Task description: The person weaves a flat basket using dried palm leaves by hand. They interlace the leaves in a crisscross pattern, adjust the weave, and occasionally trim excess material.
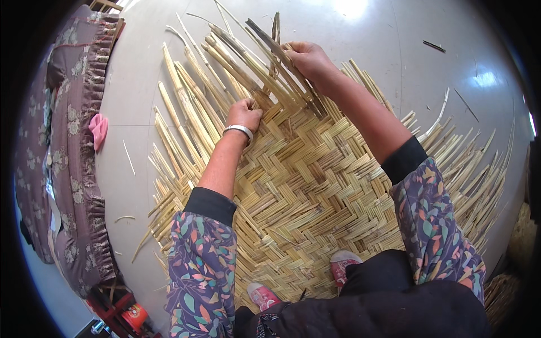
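A large woven reed mat in a zigzag pattern lies on the floor beneath me, loose reed ends fanning out from its far and side edges. At the mat's far edge my left hand is closed on reed strips near where the weave begins; its fingertips are partly hidden. Farther out and to the right, my right hand grips a dark brown reed strip that slants up and left from the weave. Between the hands, several pale reed strips stick out past the edge.
On the left stands furniture under a purple flowered cover with a pink cloth at its edge. Scraps such as a dark reed piece lie on the grey floor. My pink shoes rest on the mat. A red container is at lower left.
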`<state>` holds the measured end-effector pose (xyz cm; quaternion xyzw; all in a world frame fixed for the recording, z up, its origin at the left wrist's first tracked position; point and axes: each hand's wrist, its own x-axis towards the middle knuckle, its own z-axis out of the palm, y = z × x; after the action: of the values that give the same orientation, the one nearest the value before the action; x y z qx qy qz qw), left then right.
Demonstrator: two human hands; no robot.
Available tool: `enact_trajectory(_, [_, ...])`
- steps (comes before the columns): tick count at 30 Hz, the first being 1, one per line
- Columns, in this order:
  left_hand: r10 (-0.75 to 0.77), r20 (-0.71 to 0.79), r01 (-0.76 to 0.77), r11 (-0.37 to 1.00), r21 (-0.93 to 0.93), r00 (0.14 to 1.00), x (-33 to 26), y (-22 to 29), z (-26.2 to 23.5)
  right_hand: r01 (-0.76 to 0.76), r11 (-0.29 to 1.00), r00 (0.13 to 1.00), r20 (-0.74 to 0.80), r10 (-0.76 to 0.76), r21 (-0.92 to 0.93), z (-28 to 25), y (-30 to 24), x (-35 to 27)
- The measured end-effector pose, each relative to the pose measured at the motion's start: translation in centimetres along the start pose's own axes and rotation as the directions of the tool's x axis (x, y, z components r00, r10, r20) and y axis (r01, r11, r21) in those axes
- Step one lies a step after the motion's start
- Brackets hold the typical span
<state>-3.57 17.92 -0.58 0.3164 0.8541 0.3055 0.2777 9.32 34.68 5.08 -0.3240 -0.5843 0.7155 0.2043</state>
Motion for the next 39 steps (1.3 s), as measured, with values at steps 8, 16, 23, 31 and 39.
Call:
enact_trajectory(8, [-0.030, 0.041, 0.028, 0.999, 0.030, 0.999, 0.4, 0.1, 0.2, -0.094, 0.995, 0.994, 0.045, 0.096, -0.034, -0.9, 0.4, 1.3])
enact_trajectory(16, [-0.058, 0.019, 0.060, 0.993, -0.098, 0.998, 1.3, -1.8, 0.8, 0.073, 0.886, 0.989, -0.079, -0.122, -0.458, -0.2, 0.0, 0.1])
enact_trajectory(23, [-0.246, 0.261, 0.311, 0.918, -0.247, 0.933, -0.7, 3.1, -1.7, 0.337, 0.508, 0.939, 0.246, -0.240, -0.792, -2.3, 0.1, 3.0])
enact_trajectory(31, [-0.276, 0.343, 0.306, 0.951, -0.034, 0.898, -0.2, 3.7, -2.4, 0.381, 0.234, 0.925, 0.369, -0.093, -0.895, -2.8, 0.6, 4.8])
enact_trajectory(39, [0.127, -0.196, -0.154, 0.979, -0.132, 0.972, -2.7, -1.2, 1.5, 0.110, 0.547, 0.935, 0.273, 0.226, -0.830, -4.3, 3.0, 5.3])
